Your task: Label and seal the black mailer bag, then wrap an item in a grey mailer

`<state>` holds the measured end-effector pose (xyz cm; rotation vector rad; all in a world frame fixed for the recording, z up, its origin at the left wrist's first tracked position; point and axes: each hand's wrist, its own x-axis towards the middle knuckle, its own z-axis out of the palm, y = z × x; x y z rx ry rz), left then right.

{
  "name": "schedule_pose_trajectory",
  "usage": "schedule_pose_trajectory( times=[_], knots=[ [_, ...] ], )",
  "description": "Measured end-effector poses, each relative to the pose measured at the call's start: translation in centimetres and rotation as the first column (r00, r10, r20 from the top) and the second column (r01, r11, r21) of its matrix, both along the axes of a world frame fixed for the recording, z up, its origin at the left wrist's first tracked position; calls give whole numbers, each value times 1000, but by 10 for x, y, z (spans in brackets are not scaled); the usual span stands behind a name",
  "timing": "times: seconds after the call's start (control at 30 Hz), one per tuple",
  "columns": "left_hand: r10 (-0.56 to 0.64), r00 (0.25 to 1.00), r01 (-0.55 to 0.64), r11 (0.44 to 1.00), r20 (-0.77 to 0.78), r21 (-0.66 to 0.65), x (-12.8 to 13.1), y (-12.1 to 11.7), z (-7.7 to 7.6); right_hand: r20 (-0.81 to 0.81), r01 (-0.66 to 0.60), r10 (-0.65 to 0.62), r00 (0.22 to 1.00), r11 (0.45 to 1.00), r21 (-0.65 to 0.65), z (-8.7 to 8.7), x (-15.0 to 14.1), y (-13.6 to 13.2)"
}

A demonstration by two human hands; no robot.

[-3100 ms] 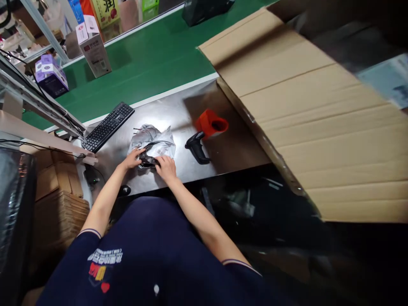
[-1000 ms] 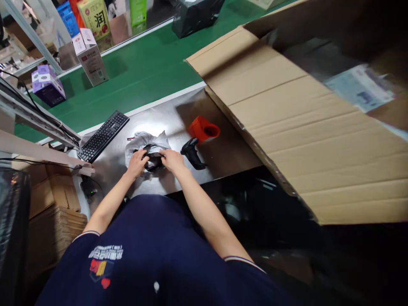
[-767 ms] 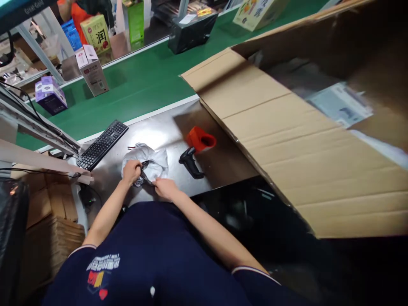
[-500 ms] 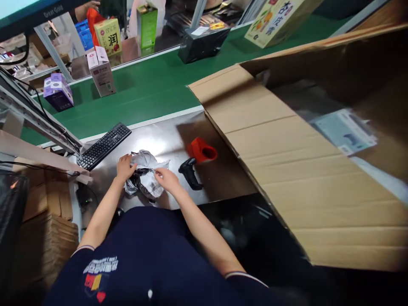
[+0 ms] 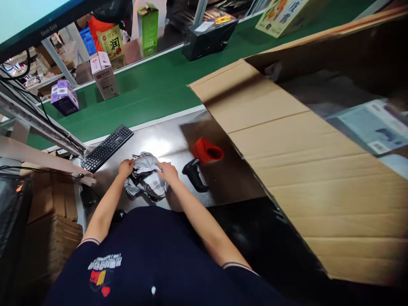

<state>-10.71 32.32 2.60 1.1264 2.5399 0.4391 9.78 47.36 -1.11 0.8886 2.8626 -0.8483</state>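
A: While both hands sit on the bag [image 5: 145, 180], log its position. It lies crumpled on the table [image 5: 172, 140], between the left hand [image 5: 126, 167] and the right hand [image 5: 168, 172], just in front of the body.

B: Noted. Left hand: fingers curled onto the bag's left upper edge, seemingly pinching film. Right hand: flatter, fingers laid over the bag's right top, pressing or gripping loosely; I cannot tell which.

A: Handling estimate?

B: Thin silvery plastic film, wrinkled all over. Judged light, soft, no stiffness of its own. Likely slick under bare fingers, so a flat press may slide. Dark stuff shows in the folds between the hands; cannot tell what it is or whether it adds weight.

A: Where to take hold?

B: Best guess: pinch at the gathered edges where each hand already rests, bunching film so it does not slip. Lifting by one corner would probably let it sag and spill whatever is inside. Not fragile as film, though it could tear on a hard pull.

A: Neighbours?

B: Scanner [image 5: 193, 175] just right of the right hand, apart from it. Red holder [image 5: 207, 151] beyond that. Keyboard [image 5: 106, 147] ahead of the left hand, near, not touching. Carton [image 5: 287, 140] well to the right.
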Motion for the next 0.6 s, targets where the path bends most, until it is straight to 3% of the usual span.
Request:
schedule_pose_trajectory(
  times=[0.07, 0.1, 0.17, 0.23, 0.27, 0.33, 0.43, 0.6],
  knots=[
    [41, 996, -39, 999, -78, 36, 16, 4, 5, 22, 15, -14, 1000, 998, -62, 4, 0, 13],
    [4, 993, 1, 999, -115, 48, 28, 5, 7, 25, 22, -20, 1000, 996, -88, 6, 0, 18],
    [-208, 968, 214, 977, -142, 28, 57, 7, 7, 40, 37, -33, 999, 992, -122, 11, -2, 26],
    [-441, 891, 438, 898, -110, -50, 87, 8, 4, 80, 55, -44, 996, 990, -130, 14, -4, 29],
    [-500, 861, 492, 866, -95, -93, 100, 9, 1, 102, 62, -49, 994, 990, -129, 16, -6, 29],
    [-493, 863, 474, 865, -107, -162, 116, 11, -5, 133, 64, -48, 990, 991, -118, 17, -9, 29],
    [-478, 869, 440, 866, -132, -238, 118, 15, -9, 161, 46, -35, 986, 997, -64, 20, -12, 27],
    [-584, 808, 546, 791, -75, -275, 100, 9, 4, 161, 36, -47, 986, 997, 70, 29, -6, 22]
  ],
)
